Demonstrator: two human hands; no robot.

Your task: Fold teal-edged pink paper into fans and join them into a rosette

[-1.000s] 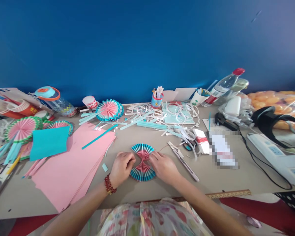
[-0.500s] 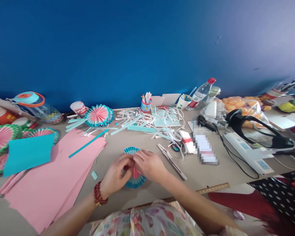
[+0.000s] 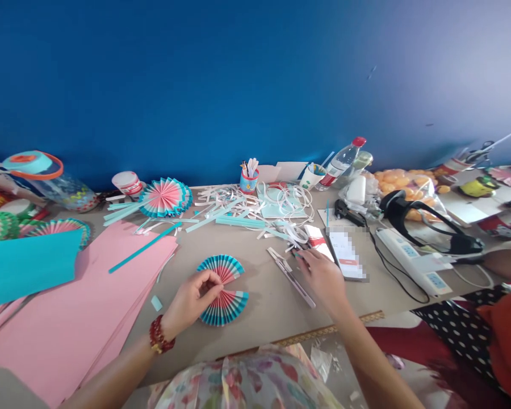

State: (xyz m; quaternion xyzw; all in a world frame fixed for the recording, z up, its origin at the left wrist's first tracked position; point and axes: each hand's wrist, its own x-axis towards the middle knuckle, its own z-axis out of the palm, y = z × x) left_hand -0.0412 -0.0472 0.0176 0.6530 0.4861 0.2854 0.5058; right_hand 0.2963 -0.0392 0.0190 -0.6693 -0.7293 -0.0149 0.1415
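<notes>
A pleated paper fan (image 3: pixel 223 307) in pink with a blue border lies on the table, spread nearly into a full circle with a gap at its right side. My left hand (image 3: pixel 196 298) pinches it at the centre, thumb against fingers. My right hand (image 3: pixel 323 278) is stretched out to the right, its fingers apart over the dark handles of a pair of scissors (image 3: pixel 296 250), which they mostly hide. Beside the fingertips lies a white packet with a red band (image 3: pixel 319 241). A craft knife (image 3: pixel 293 281) lies just left of my right hand.
Pink paper sheets (image 3: pixel 80 301) and a blue sheet (image 3: pixel 32 264) spread across the left. Paper strips (image 3: pixel 238 210) pile up behind. A finished rosette (image 3: pixel 166 197), a pen cup (image 3: pixel 249 180), a bottle (image 3: pixel 343 162), a phone (image 3: pixel 347 255) and a power strip (image 3: pixel 413 264) stand or lie around.
My right hand has let go of the paper fan and moved right to the scissors. The fan has spread wider, with a gap on its right, still pinched by my left hand.
</notes>
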